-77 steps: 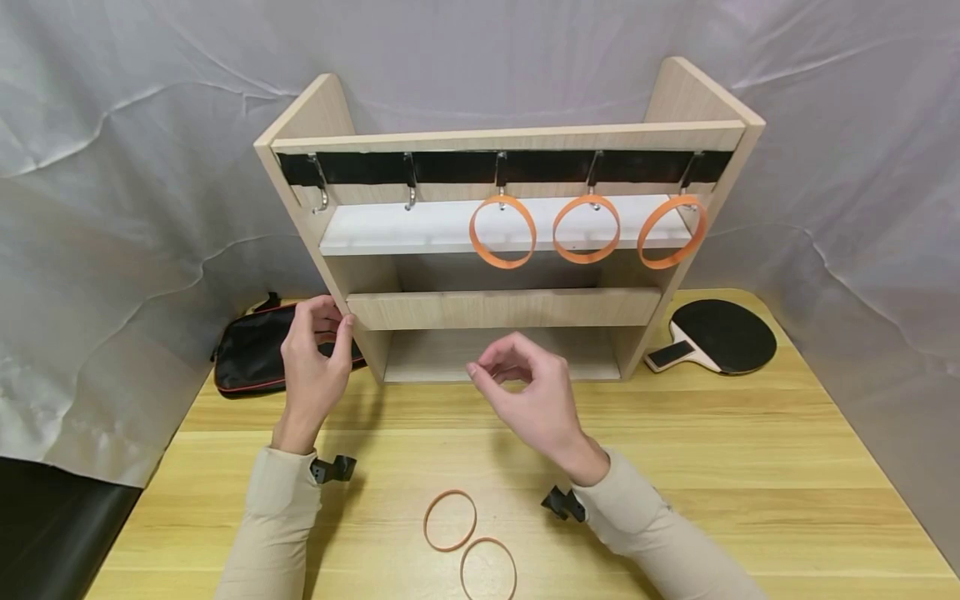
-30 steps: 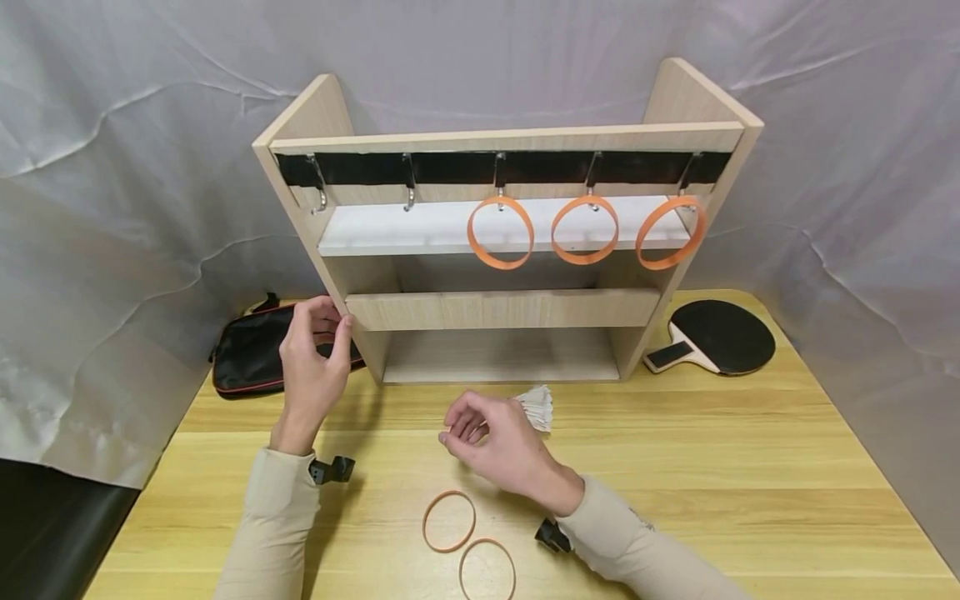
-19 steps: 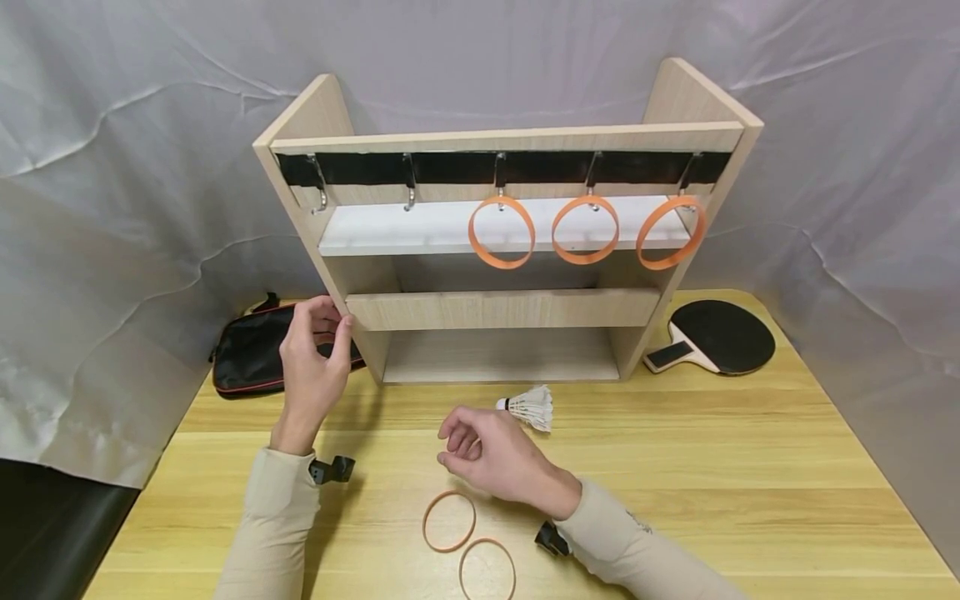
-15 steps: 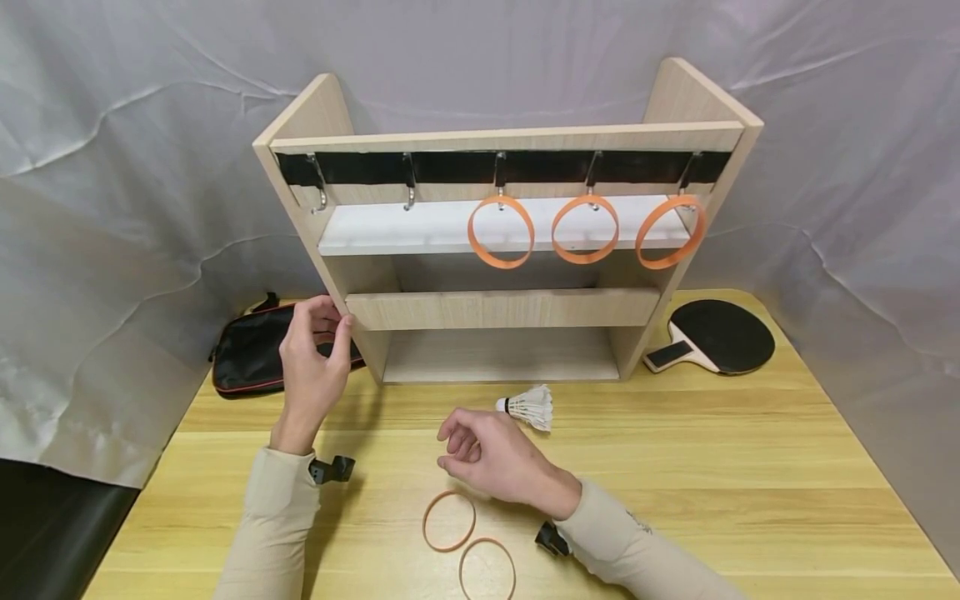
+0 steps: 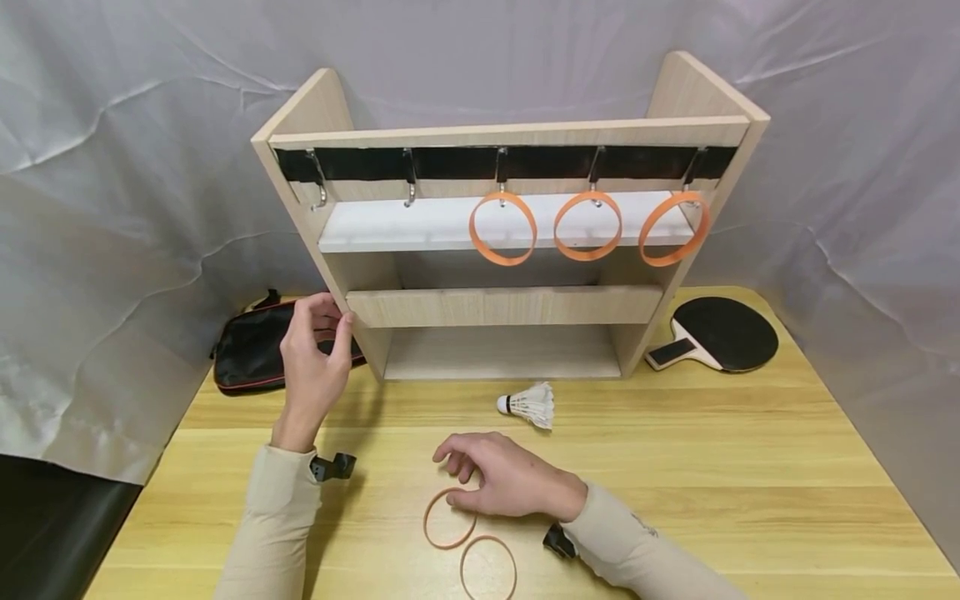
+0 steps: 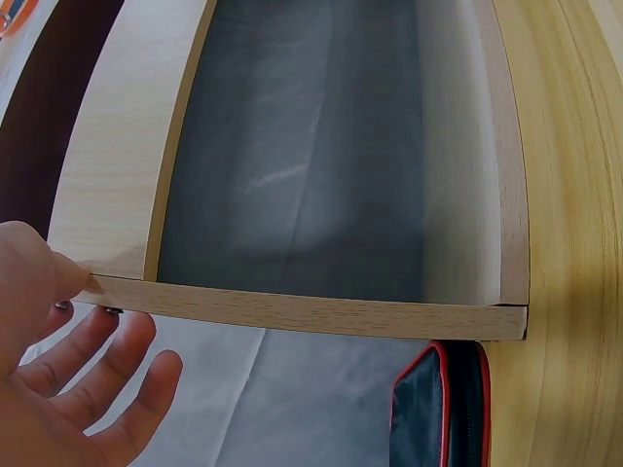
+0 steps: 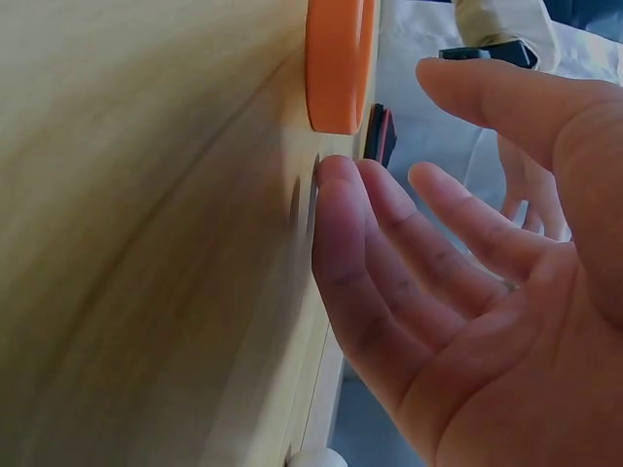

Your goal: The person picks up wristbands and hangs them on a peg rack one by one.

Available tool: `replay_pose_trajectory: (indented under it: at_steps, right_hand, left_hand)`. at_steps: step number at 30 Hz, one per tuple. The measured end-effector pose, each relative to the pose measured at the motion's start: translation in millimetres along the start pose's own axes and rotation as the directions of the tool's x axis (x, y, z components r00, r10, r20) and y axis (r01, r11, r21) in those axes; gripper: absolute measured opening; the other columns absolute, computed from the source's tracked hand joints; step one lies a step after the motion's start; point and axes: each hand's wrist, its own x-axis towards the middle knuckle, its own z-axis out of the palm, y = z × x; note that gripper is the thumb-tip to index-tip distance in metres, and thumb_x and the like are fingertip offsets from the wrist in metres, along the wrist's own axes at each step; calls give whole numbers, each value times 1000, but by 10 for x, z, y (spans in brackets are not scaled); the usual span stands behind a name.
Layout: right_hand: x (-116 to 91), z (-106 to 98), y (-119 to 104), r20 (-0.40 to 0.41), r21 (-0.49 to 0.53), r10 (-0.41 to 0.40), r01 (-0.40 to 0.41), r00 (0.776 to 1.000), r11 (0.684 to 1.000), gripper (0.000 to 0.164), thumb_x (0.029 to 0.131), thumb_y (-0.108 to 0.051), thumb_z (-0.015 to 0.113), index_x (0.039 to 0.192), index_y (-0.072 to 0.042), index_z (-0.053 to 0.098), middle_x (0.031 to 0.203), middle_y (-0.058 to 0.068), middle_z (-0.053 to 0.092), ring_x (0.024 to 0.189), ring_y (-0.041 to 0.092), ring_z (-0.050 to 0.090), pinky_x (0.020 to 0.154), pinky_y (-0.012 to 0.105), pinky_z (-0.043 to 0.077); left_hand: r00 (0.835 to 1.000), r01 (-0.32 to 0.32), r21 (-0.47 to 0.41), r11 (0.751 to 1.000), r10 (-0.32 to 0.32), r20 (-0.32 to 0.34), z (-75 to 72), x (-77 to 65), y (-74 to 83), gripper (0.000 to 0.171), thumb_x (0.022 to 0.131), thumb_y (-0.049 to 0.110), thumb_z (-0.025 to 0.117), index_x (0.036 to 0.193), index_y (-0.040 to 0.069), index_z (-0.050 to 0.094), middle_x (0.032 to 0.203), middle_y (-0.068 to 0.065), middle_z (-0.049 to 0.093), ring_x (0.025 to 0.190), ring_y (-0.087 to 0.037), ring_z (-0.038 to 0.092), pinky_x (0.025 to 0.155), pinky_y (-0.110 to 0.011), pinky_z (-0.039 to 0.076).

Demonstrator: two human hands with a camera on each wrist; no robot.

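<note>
My left hand (image 5: 315,367) pinches the front edge of the left side panel of a small wooden shelf (image 5: 502,308), thumb and index finger on the board in the left wrist view. My right hand (image 5: 510,479) hovers low over the table, fingers loosely bent around nothing. Its thumb overlaps the top of one orange ring (image 5: 426,533) in the head view; in the right wrist view the ring (image 7: 336,68) stands apart from the fingertips. A second orange ring (image 5: 513,575) lies beside the first. Three more orange rings hang from hooks, among them the middle-hook ring (image 5: 480,242).
A shuttlecock (image 5: 532,406) lies behind my right hand, in front of the shelf. To the shelf's right is a black table tennis paddle (image 5: 723,333); to its left, a black case (image 5: 251,350) with red piping. The two left hooks (image 5: 410,192) carry no ring.
My right hand has come down from in front of the shelf towards the rings on the table, its fingers spreading. The shuttlecock has come into view behind it. My left hand stays put.
</note>
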Motion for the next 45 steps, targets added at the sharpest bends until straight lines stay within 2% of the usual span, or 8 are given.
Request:
replay_pose_trajectory:
  at_steps: [3,10,16,24,30,34,39,45]
  right_hand:
    - [-6,0,7,0,-5,-2,2,1000,1000,41,98,-14,82,136,-11,68,114,1,76,97,2,68,90,20,58]
    - [-23,11,17,15,-37,-24,24,1000,999,36,97,-13,83,130,-8,70,96,-1,73,77,-3,63,76,14,55]
    - [-26,30,24,26,-45,-14,15,1000,999,31,97,-11,83,125,-9,71,91,-6,70,76,-7,58,75,14,54]
    - [-20,43,28,28,-51,-11,13,1000,999,22,99,-1,75,119,-10,74,85,-12,67,74,-9,57,74,13,54]
    - [-23,46,36,23,-32,-44,45,999,998,18,101,0,70,115,-11,76,88,-8,66,78,-7,57,75,13,55]
    - [-29,32,40,0,-34,-52,52,999,998,18,101,-1,71,116,-10,76,99,-1,69,85,-3,58,79,14,56]
    - [-36,3,26,-6,22,-52,53,999,998,18,101,-3,74,118,-8,75,112,6,75,86,-5,62,79,16,58]
    - [-34,-34,3,24,126,-38,35,999,991,16,102,-6,75,118,-7,75,101,2,78,85,-5,65,79,17,60]
  left_hand:
    - [1000,-2,1,1000,2,-2,-1,-1,-1,31,106,7,70,130,-10,61,109,-25,68,95,2,59,85,-5,48]
    - [1000,1,-1,1000,-1,0,0,-4,-7,31,106,7,70,130,-10,61,109,-25,68,95,3,59,85,-5,48]
    - [1000,3,0,1000,-3,3,2,3,-8,31,106,8,70,130,-10,61,109,-24,68,95,1,59,84,-7,49]
    - [1000,2,-3,1000,-2,0,-2,-5,-6,30,106,7,69,130,-10,61,109,-24,69,95,1,59,84,-6,49]
    - [1000,-5,-10,1000,5,1,2,8,-8,30,107,8,69,130,-9,61,109,-23,69,94,-1,60,83,-9,50]
    - [1000,-4,-8,1000,4,4,1,11,-9,30,107,7,69,130,-9,61,109,-23,68,95,-2,60,83,-13,52]
    - [1000,-1,4,1000,1,8,-2,8,-7,31,106,6,70,131,-10,61,110,-24,68,96,-2,59,84,-11,51]
    - [1000,4,8,1000,-4,8,0,4,-5,31,106,7,69,131,-10,60,110,-25,68,96,-1,59,86,-7,48]
